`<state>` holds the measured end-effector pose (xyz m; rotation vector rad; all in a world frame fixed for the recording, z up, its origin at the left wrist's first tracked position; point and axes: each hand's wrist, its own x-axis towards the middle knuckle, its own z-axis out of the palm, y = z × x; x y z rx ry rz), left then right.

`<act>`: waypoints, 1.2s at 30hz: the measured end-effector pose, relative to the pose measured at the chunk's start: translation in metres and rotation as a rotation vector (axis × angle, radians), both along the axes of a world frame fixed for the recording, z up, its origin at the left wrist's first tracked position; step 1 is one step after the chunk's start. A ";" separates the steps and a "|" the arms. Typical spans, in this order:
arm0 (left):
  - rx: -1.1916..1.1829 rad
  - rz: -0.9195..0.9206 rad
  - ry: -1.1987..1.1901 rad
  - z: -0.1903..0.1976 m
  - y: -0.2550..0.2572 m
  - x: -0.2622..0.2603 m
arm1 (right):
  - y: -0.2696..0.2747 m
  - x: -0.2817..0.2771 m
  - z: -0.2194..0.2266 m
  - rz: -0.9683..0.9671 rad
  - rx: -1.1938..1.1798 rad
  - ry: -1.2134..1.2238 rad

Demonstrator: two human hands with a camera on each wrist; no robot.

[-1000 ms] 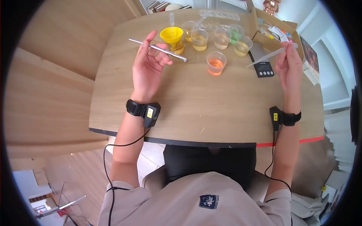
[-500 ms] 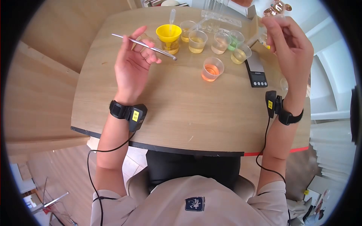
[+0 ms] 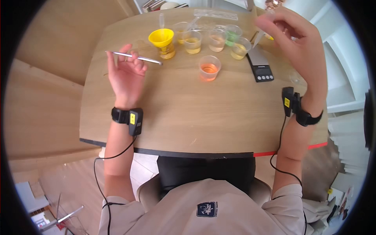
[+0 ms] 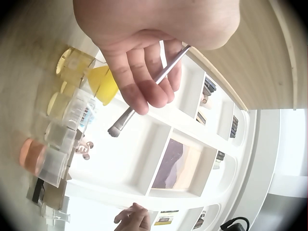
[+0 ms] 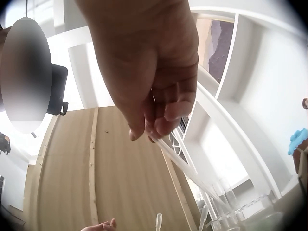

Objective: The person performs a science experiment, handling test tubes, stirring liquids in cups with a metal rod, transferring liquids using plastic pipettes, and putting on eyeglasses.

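Note:
My left hand is raised over the left of the table, palm up, holding a slim silver brush between thumb and fingers. In the left wrist view the brush's short bristle head points away from the fingertips. High at the right, my right hand pinches a translucent plastic dropper, its thin end slanting down above the black pocket scale. Nearer me than the other cups stands a clear cup of orange liquid.
A yellow funnel sits on a container of amber liquid, a dropper upright in it. Several clear cups follow, with pale yellow, pinkish and green liquids. Behind them lies a clear rack. A cardboard box stands behind the right hand.
My right hand has risen and turned over, and the dropper now slants more steeply downward. My left hand still holds the brush, a little farther left in view. The head view has shifted.

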<state>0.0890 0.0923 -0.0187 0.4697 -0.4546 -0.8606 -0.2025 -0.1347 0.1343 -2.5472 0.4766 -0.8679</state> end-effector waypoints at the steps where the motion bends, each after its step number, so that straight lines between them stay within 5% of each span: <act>1: 0.010 0.019 -0.010 -0.002 0.001 0.004 | 0.002 0.000 0.000 0.019 0.010 -0.010; 3: 0.014 0.036 0.032 -0.003 0.001 0.004 | 0.005 -0.003 0.000 0.114 -0.144 0.015; 5: 0.079 0.143 0.022 0.005 -0.001 -0.007 | 0.011 -0.006 0.000 0.100 -0.087 0.051; 13: 0.026 0.088 0.021 0.005 -0.002 -0.007 | 0.021 -0.014 0.001 0.226 -0.009 0.089; 36: 0.011 0.089 0.047 -0.006 -0.004 0.004 | 0.044 -0.037 0.005 0.138 0.032 0.309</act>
